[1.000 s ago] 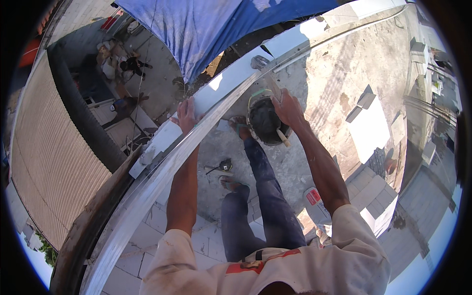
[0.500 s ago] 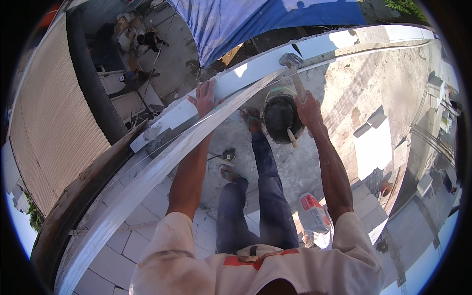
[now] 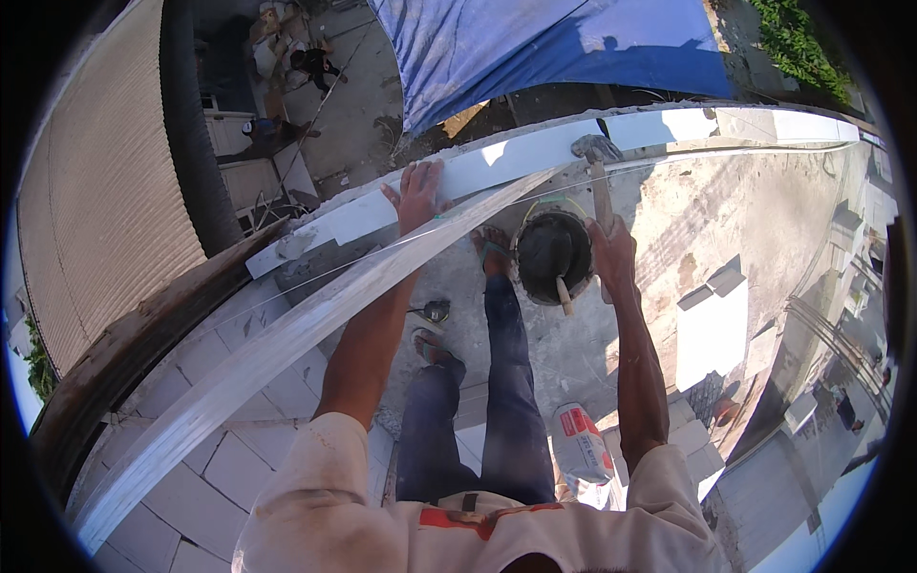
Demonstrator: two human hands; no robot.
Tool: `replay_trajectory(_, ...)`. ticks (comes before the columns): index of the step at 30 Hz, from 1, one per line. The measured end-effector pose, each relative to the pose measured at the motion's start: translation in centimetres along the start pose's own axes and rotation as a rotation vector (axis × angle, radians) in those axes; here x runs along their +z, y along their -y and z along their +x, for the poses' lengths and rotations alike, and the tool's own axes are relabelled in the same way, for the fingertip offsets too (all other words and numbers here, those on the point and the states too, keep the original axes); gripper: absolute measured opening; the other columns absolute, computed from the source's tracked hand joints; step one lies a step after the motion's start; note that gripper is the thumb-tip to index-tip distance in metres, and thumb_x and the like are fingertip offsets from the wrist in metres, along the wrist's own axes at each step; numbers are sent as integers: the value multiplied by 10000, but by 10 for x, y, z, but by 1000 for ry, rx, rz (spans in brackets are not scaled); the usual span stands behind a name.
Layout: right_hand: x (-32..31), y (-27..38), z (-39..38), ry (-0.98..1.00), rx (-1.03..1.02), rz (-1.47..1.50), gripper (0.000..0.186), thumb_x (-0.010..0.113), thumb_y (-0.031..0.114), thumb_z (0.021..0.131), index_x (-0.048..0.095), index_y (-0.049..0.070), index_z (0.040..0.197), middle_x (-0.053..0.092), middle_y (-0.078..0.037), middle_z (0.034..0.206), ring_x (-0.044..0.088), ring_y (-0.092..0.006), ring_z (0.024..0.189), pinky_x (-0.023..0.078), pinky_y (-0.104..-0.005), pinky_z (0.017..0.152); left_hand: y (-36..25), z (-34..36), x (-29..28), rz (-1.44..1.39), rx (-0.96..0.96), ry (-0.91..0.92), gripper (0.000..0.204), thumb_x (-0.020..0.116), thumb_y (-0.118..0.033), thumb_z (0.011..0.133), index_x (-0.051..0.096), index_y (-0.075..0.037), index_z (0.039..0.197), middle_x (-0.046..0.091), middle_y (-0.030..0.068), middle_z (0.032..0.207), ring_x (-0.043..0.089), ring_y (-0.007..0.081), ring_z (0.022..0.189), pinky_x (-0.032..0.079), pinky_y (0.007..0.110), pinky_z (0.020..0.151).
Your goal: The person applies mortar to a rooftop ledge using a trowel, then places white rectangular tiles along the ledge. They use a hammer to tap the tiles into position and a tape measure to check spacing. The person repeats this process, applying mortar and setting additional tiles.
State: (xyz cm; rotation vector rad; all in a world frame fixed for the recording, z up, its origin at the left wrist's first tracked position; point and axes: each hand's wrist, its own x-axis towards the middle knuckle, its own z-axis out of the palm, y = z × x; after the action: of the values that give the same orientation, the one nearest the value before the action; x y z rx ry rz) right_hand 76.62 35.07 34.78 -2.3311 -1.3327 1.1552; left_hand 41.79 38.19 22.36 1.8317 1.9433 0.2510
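Note:
My left hand (image 3: 417,196) lies with fingers spread on a row of white blocks (image 3: 478,164) along the wall top. In my right hand (image 3: 613,250) is the wooden handle of a hammer (image 3: 599,186). Its grey, crusted head is at the near edge of the blocks, close to a dark joint; whether it touches cannot be told. A long pale plank (image 3: 315,310) slants from the lower left up to the blocks, crossing over my left forearm. Below my right hand stands a bucket (image 3: 521,272) of dark wet mix, a wooden-handled tool (image 3: 565,298) sticking out.
A thin string (image 3: 330,272) runs along the wall. By my feet is a small black object (image 3: 436,310); a red and white bag (image 3: 583,441) stands near my leg. Beyond the wall hang a blue tarp (image 3: 564,57) and a drop to lower ground, with two people (image 3: 315,63) there.
The view has shifted, so the blocks and bucket sit lower in the picture. My left hand stays on the blocks, and the hammer head remains near the same joint.

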Motion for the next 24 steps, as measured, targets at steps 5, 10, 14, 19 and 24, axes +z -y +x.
replay_trajectory(5, 41, -58, -85, -343, 32, 461, 409, 701, 374, 997, 593, -17, 1048, 605, -50, 711, 627, -183, 620, 495, -359, 579, 5, -4, 7, -13, 22, -36, 938, 893, -279, 744, 469, -260, 1580, 459, 32, 1584, 344, 296, 1530, 53, 811, 1179)
replay_trajectory(10, 110, -206, -179, -427, 614, 672, 271, 650, 295, 1012, 548, 44, 1019, 517, -12, 645, 523, -114, 474, 427, -302, 414, 4, -14, 2, 101, 191, -112, 774, 731, -311, 946, 384, -227, 1633, 369, 64, 1666, 236, 324, 1592, 44, 778, 1205)
replay_trajectory(14, 203, -369, -212, -410, 877, 565, 217, 636, 215, 967, 563, 35, 1062, 547, -32, 643, 548, -159, 483, 443, -368, 417, 7, -30, -3, 252, 331, -200, 678, 588, -239, 1021, 347, -110, 1641, 277, 155, 1719, 193, 371, 1612, 73, 668, 1259)
replay_trajectory(19, 259, -613, -260, 109, 870, -102, 465, 658, 218, 949, 569, -35, 1329, 721, -182, 920, 712, -341, 737, 574, -511, 706, 25, -56, 48, 85, 479, -173, 763, 746, -208, 932, 409, -43, 1596, 350, 211, 1673, 293, 407, 1570, 164, 644, 1265)
replay_trajectory(24, 261, -431, -133, -696, 214, -154, 493, 649, 185, 999, 529, 6, 1443, 631, -213, 1288, 568, -395, 1221, 422, -514, 1066, 67, -121, 72, 123, 803, -149, 722, 776, -133, 899, 475, -73, 1552, 436, 135, 1629, 383, 315, 1536, 140, 650, 1267)
